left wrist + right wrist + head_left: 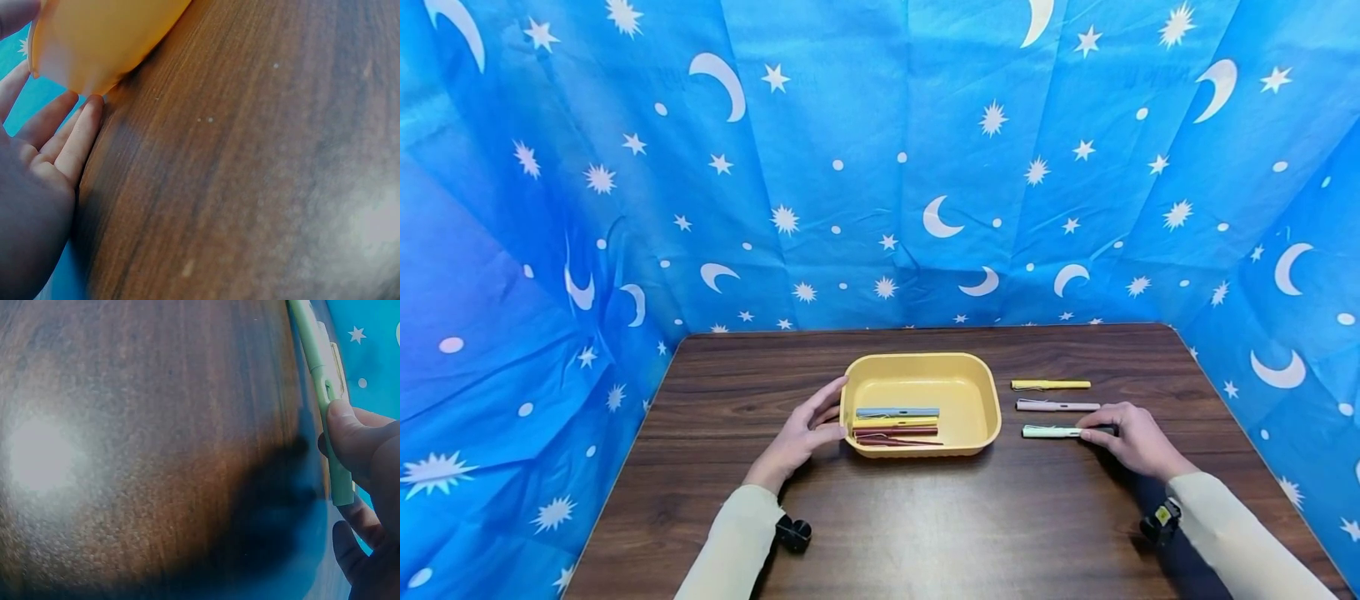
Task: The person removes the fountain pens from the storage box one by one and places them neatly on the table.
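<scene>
My right hand (1137, 437) pinches the end of a pale green pen (1049, 432) between thumb and fingers, at the right of the table. In the right wrist view the same green pen (339, 462) shows its clip side turned away. My left hand (796, 440) touches the left end of a yellow tray (992, 417) with fairly straight fingers, the thumb near its front left corner. Seen from the left wrist, fingertips (92, 106) rest against the tray's outer wall. Inside the tray lie a blue-grey pen (898, 412), a yellow pen (895, 422) and dark red pens (897, 432).
Beyond the green pen lie a pale lilac pen (1057, 406) and another yellow pen (1051, 385), roughly parallel. Everything stands on a dark wood-grain table (880, 525). Blue cloth (865, 192) with moons and stars rises behind and at both sides.
</scene>
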Action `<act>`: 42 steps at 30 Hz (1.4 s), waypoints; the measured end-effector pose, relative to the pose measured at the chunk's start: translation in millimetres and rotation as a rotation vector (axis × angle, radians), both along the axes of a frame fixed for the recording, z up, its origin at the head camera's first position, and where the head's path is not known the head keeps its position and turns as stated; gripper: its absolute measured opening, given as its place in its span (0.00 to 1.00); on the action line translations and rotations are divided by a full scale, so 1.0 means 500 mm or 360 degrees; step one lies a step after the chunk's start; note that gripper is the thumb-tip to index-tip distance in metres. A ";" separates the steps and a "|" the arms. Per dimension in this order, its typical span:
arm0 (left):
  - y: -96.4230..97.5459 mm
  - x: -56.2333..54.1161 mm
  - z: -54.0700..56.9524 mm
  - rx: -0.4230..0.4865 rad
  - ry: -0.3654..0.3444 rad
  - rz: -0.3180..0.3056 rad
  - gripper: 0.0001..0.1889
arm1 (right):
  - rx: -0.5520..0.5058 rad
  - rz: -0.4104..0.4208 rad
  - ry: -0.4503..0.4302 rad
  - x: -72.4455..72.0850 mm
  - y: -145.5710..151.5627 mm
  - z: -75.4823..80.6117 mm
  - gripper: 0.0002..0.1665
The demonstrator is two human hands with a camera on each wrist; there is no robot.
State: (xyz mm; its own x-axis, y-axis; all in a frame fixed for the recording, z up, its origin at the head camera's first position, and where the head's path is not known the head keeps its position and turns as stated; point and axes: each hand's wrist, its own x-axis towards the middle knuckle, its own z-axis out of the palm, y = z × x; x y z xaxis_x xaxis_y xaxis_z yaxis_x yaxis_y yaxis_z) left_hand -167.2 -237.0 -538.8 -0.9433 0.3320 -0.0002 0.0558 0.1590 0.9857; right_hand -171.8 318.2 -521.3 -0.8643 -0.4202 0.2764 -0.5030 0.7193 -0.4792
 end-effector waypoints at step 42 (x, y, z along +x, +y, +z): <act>-0.001 -0.001 0.000 0.0041 -0.0014 -0.0009 0.42 | 0.0118 0.0033 0.0188 -0.016 -0.004 -0.018 0.10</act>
